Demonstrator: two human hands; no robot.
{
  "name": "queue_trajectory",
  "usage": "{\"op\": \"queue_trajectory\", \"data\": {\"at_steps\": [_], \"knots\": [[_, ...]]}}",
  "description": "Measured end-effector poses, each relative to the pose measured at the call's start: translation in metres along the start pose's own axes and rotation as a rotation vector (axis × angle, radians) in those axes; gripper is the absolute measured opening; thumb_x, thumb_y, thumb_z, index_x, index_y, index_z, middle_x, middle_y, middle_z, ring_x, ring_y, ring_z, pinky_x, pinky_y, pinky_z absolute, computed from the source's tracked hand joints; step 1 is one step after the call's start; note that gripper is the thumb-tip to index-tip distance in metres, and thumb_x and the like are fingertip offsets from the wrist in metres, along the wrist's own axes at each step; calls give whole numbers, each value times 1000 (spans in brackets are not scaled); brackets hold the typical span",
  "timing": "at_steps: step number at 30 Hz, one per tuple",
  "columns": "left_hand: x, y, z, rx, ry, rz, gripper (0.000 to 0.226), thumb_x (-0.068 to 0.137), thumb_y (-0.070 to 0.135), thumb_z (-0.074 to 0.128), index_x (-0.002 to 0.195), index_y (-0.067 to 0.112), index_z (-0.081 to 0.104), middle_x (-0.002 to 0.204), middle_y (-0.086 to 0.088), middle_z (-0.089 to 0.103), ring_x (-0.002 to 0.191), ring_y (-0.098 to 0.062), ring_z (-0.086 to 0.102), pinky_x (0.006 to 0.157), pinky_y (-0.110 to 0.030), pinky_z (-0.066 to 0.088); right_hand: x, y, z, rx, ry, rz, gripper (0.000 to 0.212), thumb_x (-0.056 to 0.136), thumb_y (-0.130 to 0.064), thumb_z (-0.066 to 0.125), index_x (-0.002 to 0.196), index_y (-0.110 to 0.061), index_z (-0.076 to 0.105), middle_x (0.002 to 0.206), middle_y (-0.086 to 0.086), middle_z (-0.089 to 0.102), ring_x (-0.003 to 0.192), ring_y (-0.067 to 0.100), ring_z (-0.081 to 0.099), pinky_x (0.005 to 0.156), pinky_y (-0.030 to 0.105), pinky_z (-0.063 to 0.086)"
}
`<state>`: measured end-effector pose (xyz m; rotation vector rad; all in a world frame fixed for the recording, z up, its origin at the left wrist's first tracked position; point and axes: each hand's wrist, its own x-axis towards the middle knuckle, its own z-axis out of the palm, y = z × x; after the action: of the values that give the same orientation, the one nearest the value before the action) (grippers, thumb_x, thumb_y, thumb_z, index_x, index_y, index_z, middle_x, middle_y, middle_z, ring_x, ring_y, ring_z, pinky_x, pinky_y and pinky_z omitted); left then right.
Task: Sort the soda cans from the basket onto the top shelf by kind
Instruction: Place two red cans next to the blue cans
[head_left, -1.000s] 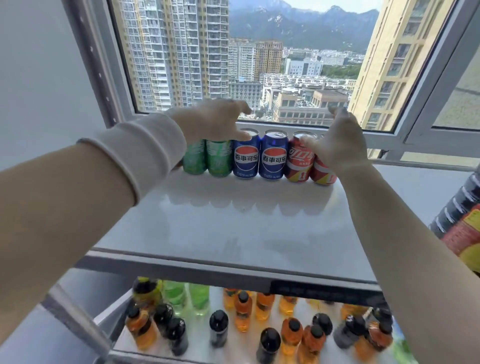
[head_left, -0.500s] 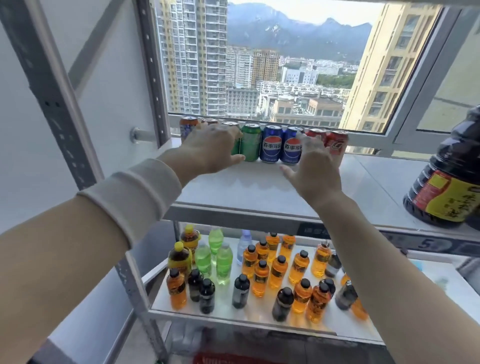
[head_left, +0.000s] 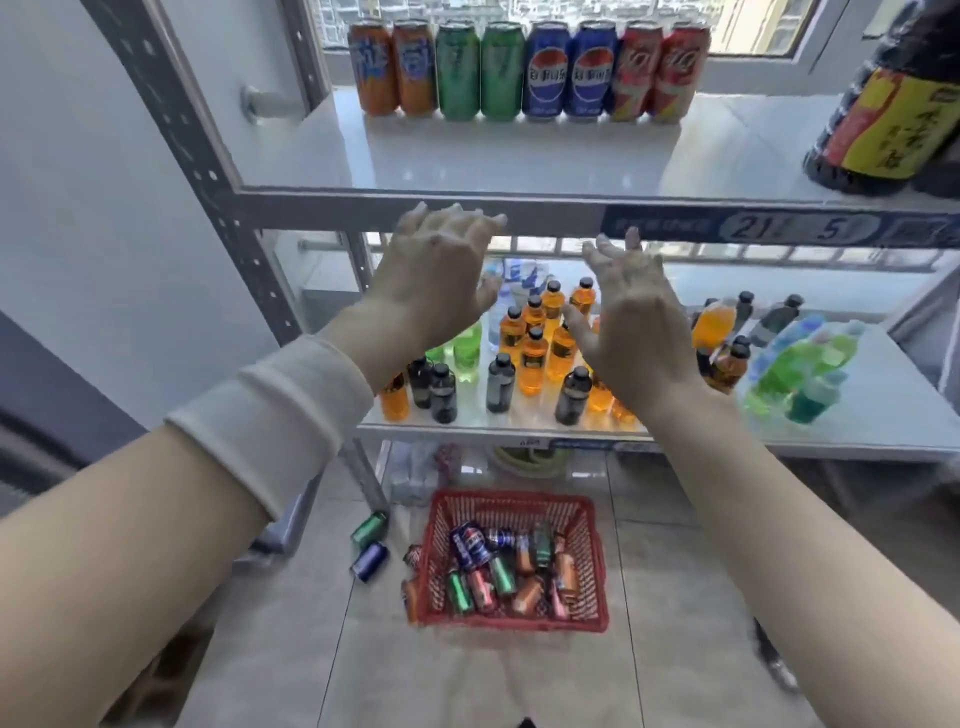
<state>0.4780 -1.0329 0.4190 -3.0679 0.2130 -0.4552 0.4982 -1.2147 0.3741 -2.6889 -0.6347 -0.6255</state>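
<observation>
Red basket (head_left: 511, 505) beneath two empty hands (head_left: 436, 280)

Wide white knit wristband (head_left: 270, 415) just behind L hand (head_left: 441, 275), soft ribbed folds; R forearm (head_left: 753, 519) bare.

Small orange, green and dark bottles (head_left: 535, 358) crowd the middle shelf (head_left: 893, 395), a big dark bottle with a yellow label (head_left: 893, 119) stands far right above, beside a blue price strip (head_left: 779, 228).
</observation>
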Motion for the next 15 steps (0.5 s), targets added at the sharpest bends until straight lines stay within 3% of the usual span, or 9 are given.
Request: {"op": "queue_trajectory", "data": {"at_steps": [5, 11, 15], "knots": [[-62, 7, 14, -95, -22, 20, 56, 93, 36, 47, 142, 16, 31, 144, -6, 41, 135, -24, 33, 114, -38, 16, -69, -29, 4, 24, 15, 45, 54, 85, -21, 64, 131, 4, 47, 131, 23, 52, 126, 38, 46, 107, 47, 33], [-148, -6, 34, -198, -66, 24, 52, 91, 34, 49, 138, 14, 38, 139, -9, 46, 131, -26, 39, 112, -40, 20, -153, -80, 25, 34, -83, 93, 55, 86, -20, 63, 133, 2, 45, 137, 19, 49, 134, 34, 37, 110, 48, 31], [-196, -6, 44, -238, -99, 5, 52, 91, 33, 50, 139, 15, 38, 139, -6, 47, 133, -24, 37, 111, -37, 19, -201, -101, 26, 38, -108, 128, 56, 83, -18, 66, 132, 3, 46, 135, 20, 50, 130, 37, 42, 109, 51, 32]]}}
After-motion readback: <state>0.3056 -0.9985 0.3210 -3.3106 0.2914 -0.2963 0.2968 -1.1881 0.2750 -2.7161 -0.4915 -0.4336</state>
